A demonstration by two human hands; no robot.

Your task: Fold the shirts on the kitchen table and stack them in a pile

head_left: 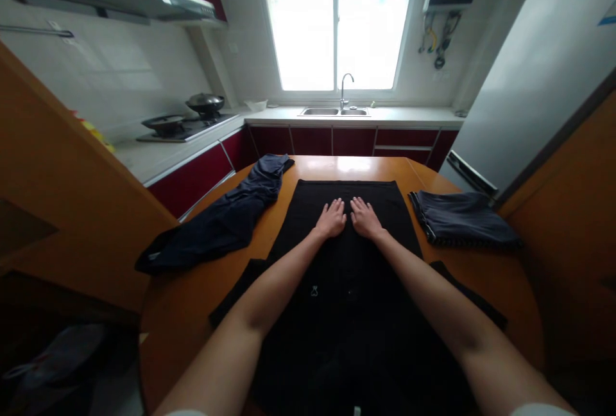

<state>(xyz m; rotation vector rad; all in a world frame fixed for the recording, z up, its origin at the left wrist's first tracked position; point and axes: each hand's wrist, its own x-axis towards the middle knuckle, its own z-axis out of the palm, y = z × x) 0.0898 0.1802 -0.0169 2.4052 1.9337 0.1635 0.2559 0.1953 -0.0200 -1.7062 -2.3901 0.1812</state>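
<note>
A black T-shirt (346, 262) lies spread flat on the round wooden table (202, 313), its hem toward the far side and its sleeves out to both sides near me. My left hand (331, 219) and my right hand (366, 217) rest side by side on the upper middle of the shirt. Both lie palm down with fingers stretched out flat, holding nothing. A small pale logo (314, 290) shows on the shirt beside my left forearm.
A crumpled dark blue garment (226, 217) lies on the table's left side. A folded dark grey garment (459, 218) sits at the right. Beyond are a counter with a sink (334, 111), a stove with pans (185, 121), and a fridge (529, 82).
</note>
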